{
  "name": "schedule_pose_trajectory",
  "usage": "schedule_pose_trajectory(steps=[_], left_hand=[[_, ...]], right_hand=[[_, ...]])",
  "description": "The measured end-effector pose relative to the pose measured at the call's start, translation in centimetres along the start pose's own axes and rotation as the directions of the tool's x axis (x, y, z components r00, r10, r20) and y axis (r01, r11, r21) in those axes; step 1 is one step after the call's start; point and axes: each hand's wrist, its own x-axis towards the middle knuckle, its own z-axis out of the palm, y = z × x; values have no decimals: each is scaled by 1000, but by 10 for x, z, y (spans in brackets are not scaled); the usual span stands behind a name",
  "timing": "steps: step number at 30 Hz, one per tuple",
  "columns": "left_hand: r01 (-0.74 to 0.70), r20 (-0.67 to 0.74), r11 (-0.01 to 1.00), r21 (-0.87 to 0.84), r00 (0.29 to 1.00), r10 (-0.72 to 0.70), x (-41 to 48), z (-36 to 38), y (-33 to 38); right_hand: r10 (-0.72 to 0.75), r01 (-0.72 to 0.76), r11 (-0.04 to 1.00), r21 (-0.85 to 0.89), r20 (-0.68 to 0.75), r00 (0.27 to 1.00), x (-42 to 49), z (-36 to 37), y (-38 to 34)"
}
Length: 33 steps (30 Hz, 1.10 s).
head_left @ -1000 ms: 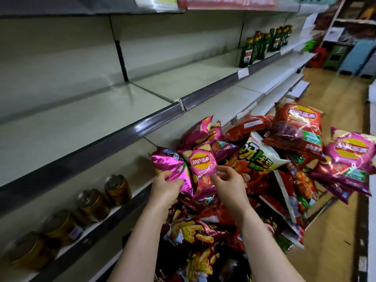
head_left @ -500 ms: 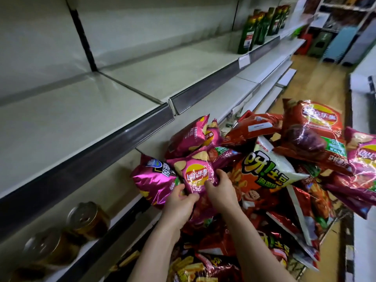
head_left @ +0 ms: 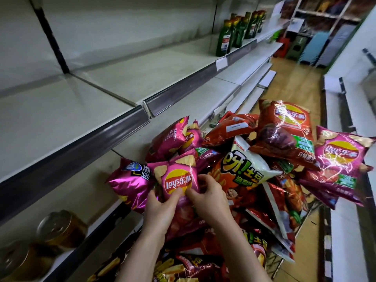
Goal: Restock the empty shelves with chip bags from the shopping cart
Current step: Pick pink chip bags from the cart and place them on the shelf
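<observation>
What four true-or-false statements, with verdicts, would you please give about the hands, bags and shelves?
1. The left hand and the right hand both grip the pink Lay's bag. True.
2. The green bottles stand beside the cans. False: they stand on the upper shelf, far down the aisle.
3. The cans stand on a lower shelf at the left. True.
4. The white-and-orange bag lies left of the pink Lay's bag. False: it lies to its right.

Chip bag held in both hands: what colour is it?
The bag is pink, with a red-and-yellow logo; head view.
</observation>
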Motion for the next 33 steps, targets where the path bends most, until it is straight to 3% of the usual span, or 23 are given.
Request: schedule_pose_trajectory(steps=[4, 9, 13, 16, 22, 26, 29, 33], left_hand=[[65, 44, 990, -123, 997, -60, -13, 0, 1], [34, 123, 994, -99, 992, -22, -33, 7, 5], [-42, 191, 998, -51, 980, 51, -47, 9, 10], [-65, 254, 997, -36, 964, 73, -55, 11, 13], [-147, 410, 987, 67, 906, 107, -73, 14, 14], [-190, 343, 978, 83, 927, 151, -78, 21, 12], [-184, 264, 980, 78, 952, 158, -79, 29, 10], [-179, 331, 977, 116, 934, 132, -81, 32, 10]], right_hand=[[-29, 28, 989, 143, 3, 1000, -17, -8, 8], [31, -58, 941, 332, 86, 996, -35, -22, 12], [116, -264, 792, 551, 289, 950, -47, -38, 14], [94, -242, 746, 621, 261, 961, -50, -44, 20], [134, -129, 745, 655, 43, 990, -51, -54, 27], [53, -145, 712, 688, 153, 987, -55, -64, 33], [-20, -115, 790, 602, 213, 977, -58, -73, 35], [-6, -30, 873, 486, 73, 997, -60, -75, 41]])
